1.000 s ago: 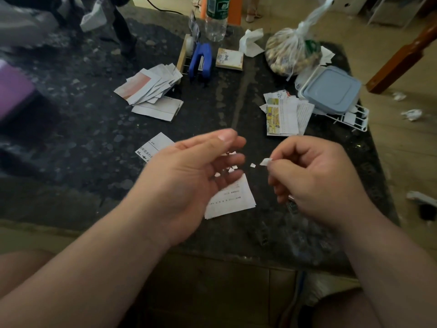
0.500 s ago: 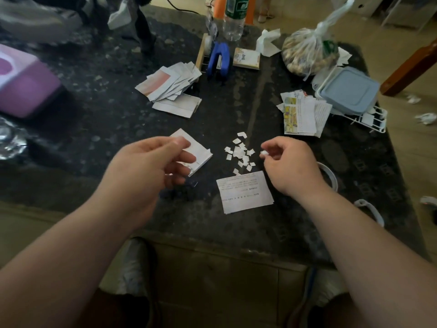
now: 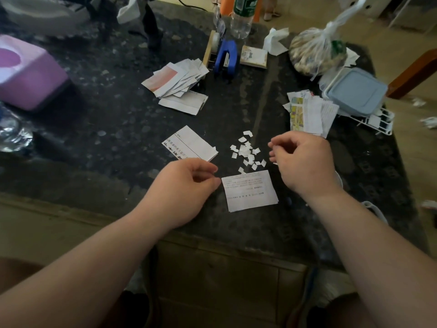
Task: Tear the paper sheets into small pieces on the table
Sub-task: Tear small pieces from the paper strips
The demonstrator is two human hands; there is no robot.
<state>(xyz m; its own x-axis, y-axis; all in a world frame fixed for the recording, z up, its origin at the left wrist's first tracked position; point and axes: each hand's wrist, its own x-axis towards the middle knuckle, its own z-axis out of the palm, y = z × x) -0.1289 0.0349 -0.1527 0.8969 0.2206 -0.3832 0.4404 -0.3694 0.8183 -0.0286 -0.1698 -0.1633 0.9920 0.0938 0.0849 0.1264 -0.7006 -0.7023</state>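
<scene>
Beyond torn pieces [image 3: 247, 152], blue-lidded container [image 3: 357, 91]

table [image 3: 118, 119]: dark speckled stone, glossy
torn pieces [image 3: 247, 152]: matt white paper (printed sheets alike)
lidded box [image 3: 357, 91]: smooth blue plastic

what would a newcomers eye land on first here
Most likely the heap of torn white scraps in the middle of the dark stone table, flanked by the left hand and right hand, both with loosely curled fingers. Just nearer the person, between the hands, lies a whole printed sheet. The pink box at the far left is the strongest colour.
</scene>
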